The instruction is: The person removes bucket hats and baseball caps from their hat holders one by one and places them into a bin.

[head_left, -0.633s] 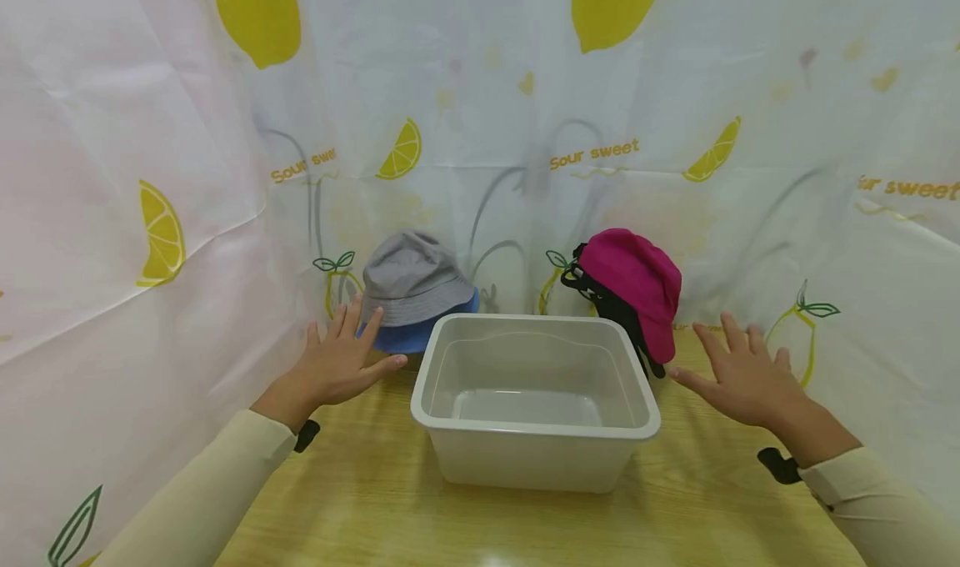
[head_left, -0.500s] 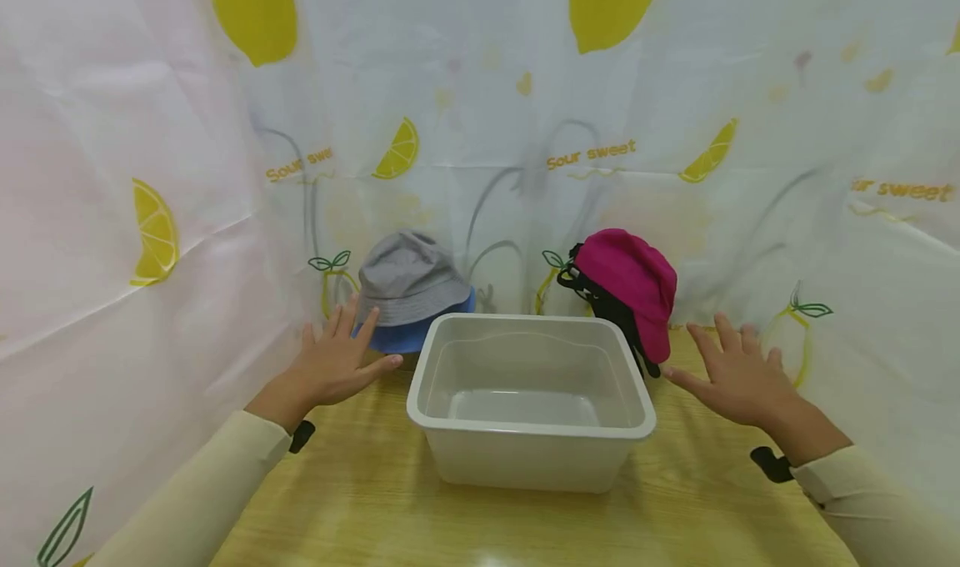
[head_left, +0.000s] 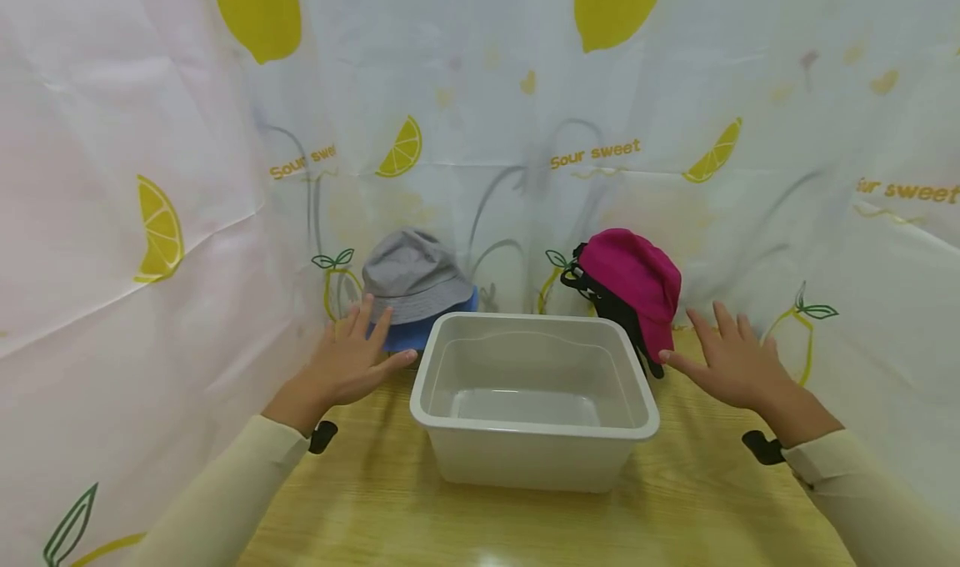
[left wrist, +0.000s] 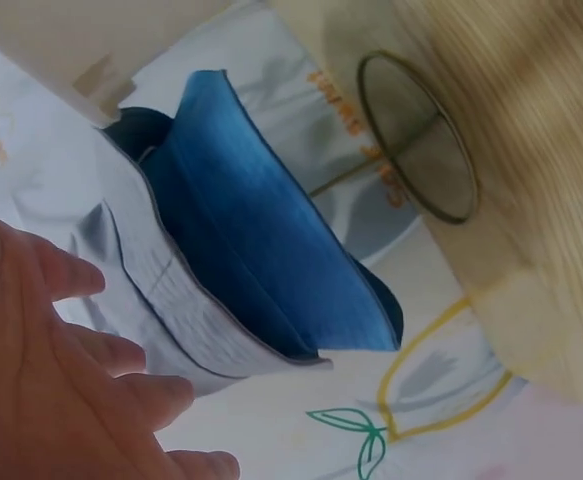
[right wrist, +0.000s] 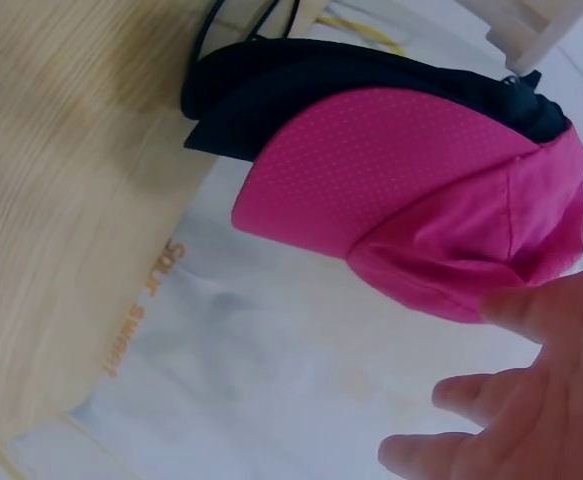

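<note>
A grey bucket hat (head_left: 414,277) sits over a blue bucket hat (head_left: 420,332) at the back left. My left hand (head_left: 347,365) is held in front of them with fingers spread, gripping nothing. At the back right, a pink cap (head_left: 633,279) tops a black cap (head_left: 624,317) with dark cords. Just to its right is my right hand (head_left: 738,368), fingers extended and apart. In the head view its thumb overlaps the pink brim; contact cannot be judged. The left wrist view shows the blue hat's hollow underside (left wrist: 261,220) beneath the grey one.
A white plastic tub (head_left: 534,459) stands mid-table between the hats. Under the left hats is a thin metal stand with a round wire base (left wrist: 468,190). Lemon-printed curtains (head_left: 480,83) rise behind and beside the wooden table (head_left: 360,500).
Both hands have drifted inward: the left one rightward toward the bucket hats, the right one leftward toward the pink cap. Hats and tub stay where they were.
</note>
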`<action>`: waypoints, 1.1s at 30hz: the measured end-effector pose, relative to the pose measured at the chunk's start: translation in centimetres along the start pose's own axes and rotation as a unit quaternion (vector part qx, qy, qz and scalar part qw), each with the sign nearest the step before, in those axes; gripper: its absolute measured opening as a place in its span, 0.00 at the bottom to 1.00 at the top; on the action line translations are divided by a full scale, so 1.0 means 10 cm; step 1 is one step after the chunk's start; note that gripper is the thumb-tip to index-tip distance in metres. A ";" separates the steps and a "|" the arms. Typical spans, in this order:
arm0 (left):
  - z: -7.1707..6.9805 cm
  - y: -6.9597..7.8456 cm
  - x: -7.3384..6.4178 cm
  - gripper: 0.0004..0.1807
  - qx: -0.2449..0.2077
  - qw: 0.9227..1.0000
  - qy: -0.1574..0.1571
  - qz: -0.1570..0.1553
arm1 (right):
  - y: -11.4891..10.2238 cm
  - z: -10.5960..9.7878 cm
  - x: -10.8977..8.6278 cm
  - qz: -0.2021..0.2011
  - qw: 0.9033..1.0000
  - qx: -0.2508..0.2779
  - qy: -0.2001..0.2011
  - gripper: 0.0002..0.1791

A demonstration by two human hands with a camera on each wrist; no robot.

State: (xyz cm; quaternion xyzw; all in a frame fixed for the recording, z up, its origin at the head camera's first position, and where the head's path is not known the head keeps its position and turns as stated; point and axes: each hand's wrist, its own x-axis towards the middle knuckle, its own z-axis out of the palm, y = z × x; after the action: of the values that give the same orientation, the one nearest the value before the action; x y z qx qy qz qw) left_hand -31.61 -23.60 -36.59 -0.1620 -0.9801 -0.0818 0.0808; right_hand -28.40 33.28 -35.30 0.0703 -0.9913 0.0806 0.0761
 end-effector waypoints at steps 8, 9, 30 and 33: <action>0.03 0.14 0.00 0.53 -0.041 0.999 0.001 0.013 | -0.08 0.01 0.19 -0.005 1.000 0.016 0.005 0.60; 0.03 0.15 0.00 0.53 -0.047 0.999 0.000 0.015 | -0.08 0.01 0.21 -0.003 1.000 0.017 0.005 0.60; 0.14 0.63 -0.12 0.47 -0.197 0.979 0.019 0.048 | -0.09 0.00 0.52 -0.030 0.986 0.148 0.072 0.56; 0.14 0.68 -0.15 0.46 -0.209 0.976 0.022 0.056 | -0.11 -0.01 0.55 -0.037 0.983 0.161 0.082 0.56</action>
State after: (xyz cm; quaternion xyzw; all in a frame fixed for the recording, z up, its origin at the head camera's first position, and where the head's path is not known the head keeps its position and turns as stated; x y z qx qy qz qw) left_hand -28.16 -17.47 -37.33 -0.2279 -0.9287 -0.2837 0.0713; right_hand -33.65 31.52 -34.16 0.1112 -0.9525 0.2422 0.1476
